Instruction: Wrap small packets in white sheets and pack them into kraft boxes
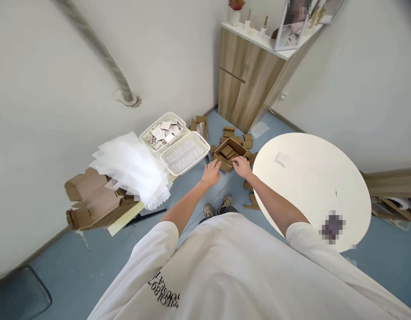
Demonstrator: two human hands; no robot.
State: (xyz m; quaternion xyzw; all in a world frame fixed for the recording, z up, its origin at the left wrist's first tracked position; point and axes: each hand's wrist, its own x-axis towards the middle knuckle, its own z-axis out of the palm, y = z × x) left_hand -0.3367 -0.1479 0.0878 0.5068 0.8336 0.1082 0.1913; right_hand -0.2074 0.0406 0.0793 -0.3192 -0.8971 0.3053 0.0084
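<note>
An open cardboard box (222,163) sits on the floor ahead of me, with a few small flat brown boxes (228,151) inside. My left hand (212,172) hovers just left of its near corner, fingers apart and holding nothing; a ring shows on one finger. At the near right side of the carton is my right hand (241,167), fingers loosely bent and spread, with nothing visible in it. Whether its fingertips touch the rim I cannot tell. More small brown boxes (247,141) lie scattered around the carton.
To the left, one white basket (208,144) holds clear plastic pieces, another (143,138) printed cards. Beside them lie white translucent sheets (132,166) and flattened cardboard (92,191). A round white table (308,178) stands right, bearing a small packet (281,159). A wooden cabinet (248,75) fills the corner.
</note>
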